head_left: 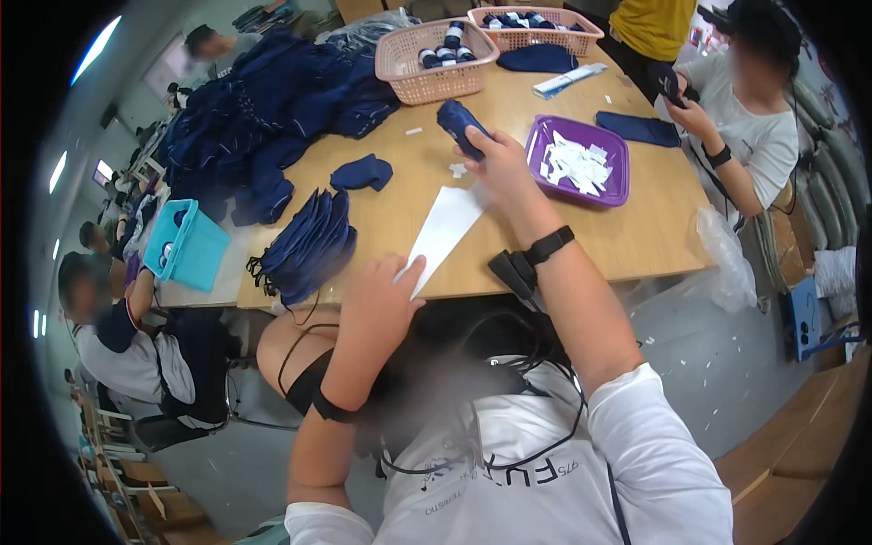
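Bundle (457,123) is clamped in your right hand (498,163); white strip (443,227) is pinched at its near end by your left hand (380,298), long axis slanting forward-right.

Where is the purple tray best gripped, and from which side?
Probably the right rim of the purple tray, from the right: that raised edge is uncovered, while the right hand is off its left side and white slips heap inside.
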{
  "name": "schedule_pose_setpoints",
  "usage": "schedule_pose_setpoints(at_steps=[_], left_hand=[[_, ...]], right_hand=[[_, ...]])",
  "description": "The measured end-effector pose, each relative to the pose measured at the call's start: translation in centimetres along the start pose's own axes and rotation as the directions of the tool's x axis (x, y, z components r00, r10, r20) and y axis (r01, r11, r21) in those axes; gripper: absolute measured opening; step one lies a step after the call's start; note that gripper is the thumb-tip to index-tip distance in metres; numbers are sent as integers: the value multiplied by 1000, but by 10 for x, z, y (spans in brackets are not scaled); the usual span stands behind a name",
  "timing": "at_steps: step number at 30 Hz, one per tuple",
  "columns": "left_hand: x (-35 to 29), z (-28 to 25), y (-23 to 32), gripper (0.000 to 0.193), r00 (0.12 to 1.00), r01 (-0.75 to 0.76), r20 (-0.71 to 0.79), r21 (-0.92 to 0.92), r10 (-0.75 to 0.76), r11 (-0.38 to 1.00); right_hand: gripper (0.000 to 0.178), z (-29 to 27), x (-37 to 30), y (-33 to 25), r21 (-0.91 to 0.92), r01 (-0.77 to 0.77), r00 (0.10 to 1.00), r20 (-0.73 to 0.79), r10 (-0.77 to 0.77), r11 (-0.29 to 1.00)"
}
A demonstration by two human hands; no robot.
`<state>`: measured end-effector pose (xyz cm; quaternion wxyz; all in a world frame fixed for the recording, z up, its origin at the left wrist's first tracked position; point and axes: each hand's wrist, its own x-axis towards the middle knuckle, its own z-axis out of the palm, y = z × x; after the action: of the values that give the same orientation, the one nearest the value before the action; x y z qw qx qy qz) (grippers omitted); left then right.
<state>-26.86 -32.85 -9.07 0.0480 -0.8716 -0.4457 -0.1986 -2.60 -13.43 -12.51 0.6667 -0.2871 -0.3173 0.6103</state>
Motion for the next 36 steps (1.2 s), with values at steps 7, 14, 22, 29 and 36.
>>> schedule_pose_setpoints(at_steps=[7, 14, 22, 29, 36], left_hand=[[0, -8, -5, 33, 996, 78, 37, -38, -77, 996], [92, 8, -62, 25, 965, 143, 187, 220, -185, 965], [77, 3, -82, 13, 985, 162, 17, 287, -174, 944], [89, 33, -59, 2, 941, 263, -265, 185, -210, 947], [71, 3, -12, 52, 938, 341, 63, 16, -341, 940]], right_hand=[[32, 10, -15, -3, -114, 48, 999, -17, -51, 992], [32, 8, -19, -8, -177, 68, 997, 32, -63, 982], [37, 30, -17, 0, -225, 151, 984, 128, -124, 963], [42, -9, -6, 2, -321, 135, 991, 42, -129, 937], [29, -8, -12, 1, -303, 110, 990, 116, -77, 947]])
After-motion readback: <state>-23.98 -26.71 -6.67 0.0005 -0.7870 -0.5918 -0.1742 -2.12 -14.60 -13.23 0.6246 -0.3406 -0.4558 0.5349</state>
